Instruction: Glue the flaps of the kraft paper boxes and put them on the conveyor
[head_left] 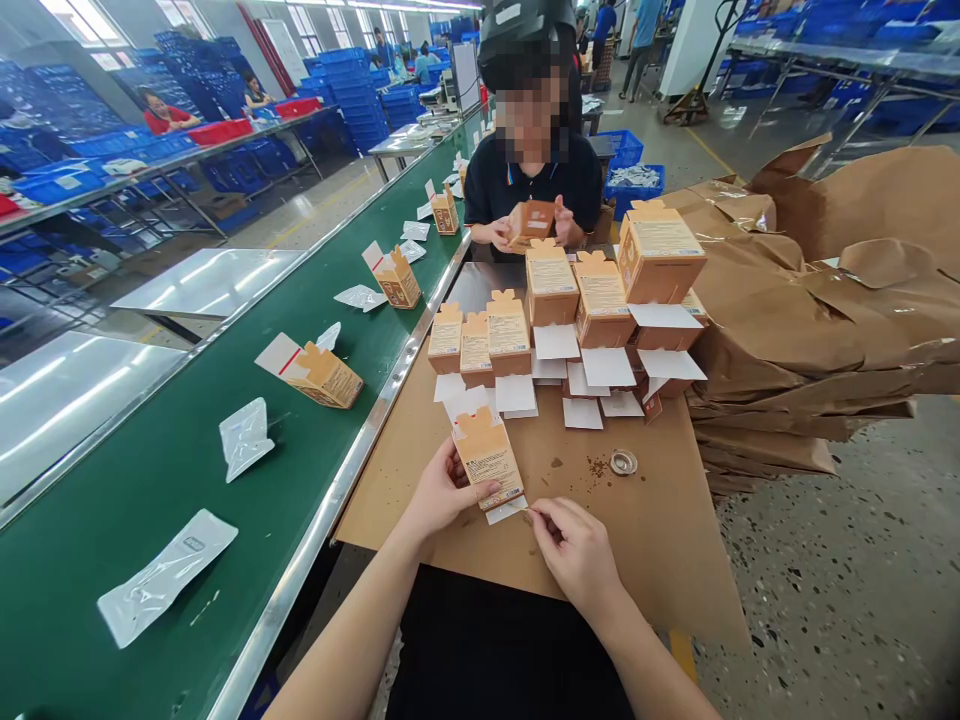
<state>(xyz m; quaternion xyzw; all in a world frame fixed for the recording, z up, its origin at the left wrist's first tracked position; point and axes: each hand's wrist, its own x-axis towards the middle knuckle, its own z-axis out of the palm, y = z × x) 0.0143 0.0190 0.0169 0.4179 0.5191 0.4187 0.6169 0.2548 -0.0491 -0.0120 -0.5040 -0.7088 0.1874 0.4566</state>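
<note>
My left hand (444, 490) grips a small kraft-brown carton (486, 456) with a white label and a scalloped top flap. A white paper slip (505, 510) pokes out beneath the carton. My right hand (576, 556) lies just right of that slip, its fingertips pinched together, with nothing visible between them. Both hands rest over a brown cardboard sheet (420, 500). Several similar cartons (551, 285) stand beyond them, with white slips (604, 367) around their bases. A small metal ring (623, 461) and brown crumbs (597, 467) lie on the sheet, right of my hands.
To my left runs a green conveyor belt (247, 500) with a metal edge, carrying open cartons and clear plastic pouches (166, 576). A co-worker (532, 180) opposite holds a carton. Brown paper sheets (795, 320) are piled to my right. Blue crates fill the background.
</note>
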